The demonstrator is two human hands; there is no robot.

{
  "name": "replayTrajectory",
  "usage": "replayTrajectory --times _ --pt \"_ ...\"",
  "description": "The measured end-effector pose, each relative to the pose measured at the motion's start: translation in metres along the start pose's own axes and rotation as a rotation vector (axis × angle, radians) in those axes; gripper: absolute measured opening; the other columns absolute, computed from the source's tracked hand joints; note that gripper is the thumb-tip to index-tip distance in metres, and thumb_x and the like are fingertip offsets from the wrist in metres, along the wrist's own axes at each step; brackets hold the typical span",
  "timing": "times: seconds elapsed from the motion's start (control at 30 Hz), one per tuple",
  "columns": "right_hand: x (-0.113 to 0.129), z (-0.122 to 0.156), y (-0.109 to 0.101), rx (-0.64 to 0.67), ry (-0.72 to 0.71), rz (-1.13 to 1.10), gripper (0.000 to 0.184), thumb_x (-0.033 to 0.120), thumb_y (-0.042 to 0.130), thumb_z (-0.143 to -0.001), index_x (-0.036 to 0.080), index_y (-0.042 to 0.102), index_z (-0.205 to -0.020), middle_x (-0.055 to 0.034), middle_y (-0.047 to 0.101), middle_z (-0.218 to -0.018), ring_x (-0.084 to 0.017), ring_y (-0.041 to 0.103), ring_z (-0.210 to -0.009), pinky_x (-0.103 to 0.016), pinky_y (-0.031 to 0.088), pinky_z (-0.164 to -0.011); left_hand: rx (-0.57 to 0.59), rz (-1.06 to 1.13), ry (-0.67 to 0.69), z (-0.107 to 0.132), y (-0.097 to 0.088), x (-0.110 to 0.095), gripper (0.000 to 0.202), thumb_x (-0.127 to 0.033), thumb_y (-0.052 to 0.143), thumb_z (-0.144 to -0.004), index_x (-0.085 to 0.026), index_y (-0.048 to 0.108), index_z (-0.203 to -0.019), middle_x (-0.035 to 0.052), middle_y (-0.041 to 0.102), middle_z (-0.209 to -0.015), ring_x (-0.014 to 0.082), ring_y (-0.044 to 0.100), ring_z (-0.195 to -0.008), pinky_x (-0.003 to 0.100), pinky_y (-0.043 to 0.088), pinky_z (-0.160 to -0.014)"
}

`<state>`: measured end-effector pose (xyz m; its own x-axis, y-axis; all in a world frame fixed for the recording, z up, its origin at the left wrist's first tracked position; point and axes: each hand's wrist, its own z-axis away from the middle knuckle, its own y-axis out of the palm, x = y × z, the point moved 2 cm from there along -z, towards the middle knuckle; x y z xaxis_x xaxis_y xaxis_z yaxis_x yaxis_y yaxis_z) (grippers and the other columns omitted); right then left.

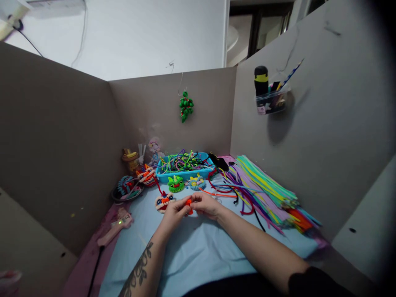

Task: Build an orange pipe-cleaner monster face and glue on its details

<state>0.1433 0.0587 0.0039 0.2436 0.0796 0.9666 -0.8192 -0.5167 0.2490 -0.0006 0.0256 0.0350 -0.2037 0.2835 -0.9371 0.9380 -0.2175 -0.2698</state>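
Observation:
My left hand (173, 212) and my right hand (206, 205) meet over the light blue mat (192, 251), both pinching a small orange-red pipe cleaner piece (189, 202) between the fingertips. An orange pipe cleaner strand (216, 194) trails off to the right from it. Just left of my left hand lies a small round pipe-cleaner figure (163, 201) in beige, orange and blue. Behind the hands sit a green figure (176, 184) and a blue-yellow one (196, 181).
A blue tray (182, 175) of tangled pipe cleaners stands at the back. A stack of coloured pipe cleaners (266, 187) fills the right side. A pink glue gun (115, 228) lies at left, near a dark dish (126, 190). Cardboard walls enclose the desk; a green ornament (186, 106) hangs.

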Motion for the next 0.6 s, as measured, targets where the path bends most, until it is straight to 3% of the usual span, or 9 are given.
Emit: replayTrajectory --times 0.17,0.4,0.6 --pt "0.000 0.000 0.000 0.023 0.008 -0.003 0.027 0.031 0.072 -0.063 0.011 0.061 -0.078 -0.0009 0.061 -0.060 -0.005 0.044 -0.041 -0.016 0.022 -0.036 -0.015 0.013 0.000 0.000 0.001 0.000 0.042 -0.030 0.063 -0.068 -0.015 0.064 -0.108 -0.0005 0.058 -0.057 0.0114 0.048 -0.053 0.022 0.039 -0.053" --pt "-0.009 -0.003 0.002 0.032 0.044 -0.081 0.026 0.026 0.071 -0.061 0.012 0.059 -0.079 -0.0010 0.061 -0.059 -0.010 0.055 -0.049 -0.014 0.022 -0.036 -0.003 -0.041 0.009 -0.001 0.005 -0.002 0.032 -0.028 0.063 -0.069 -0.016 0.070 -0.097 -0.0013 0.056 -0.051 0.0123 0.045 -0.052 0.021 0.035 -0.051" --pt "-0.009 -0.006 0.001 -0.002 0.035 -0.073 0.028 0.032 0.072 -0.062 0.014 0.056 -0.076 0.0021 0.057 -0.057 -0.005 0.045 -0.041 -0.015 0.022 -0.036 -0.038 0.085 -0.052 -0.002 0.005 0.004 0.044 -0.027 0.066 -0.065 -0.015 0.064 -0.107 -0.0013 0.059 -0.059 0.0122 0.050 -0.054 0.023 0.041 -0.055"
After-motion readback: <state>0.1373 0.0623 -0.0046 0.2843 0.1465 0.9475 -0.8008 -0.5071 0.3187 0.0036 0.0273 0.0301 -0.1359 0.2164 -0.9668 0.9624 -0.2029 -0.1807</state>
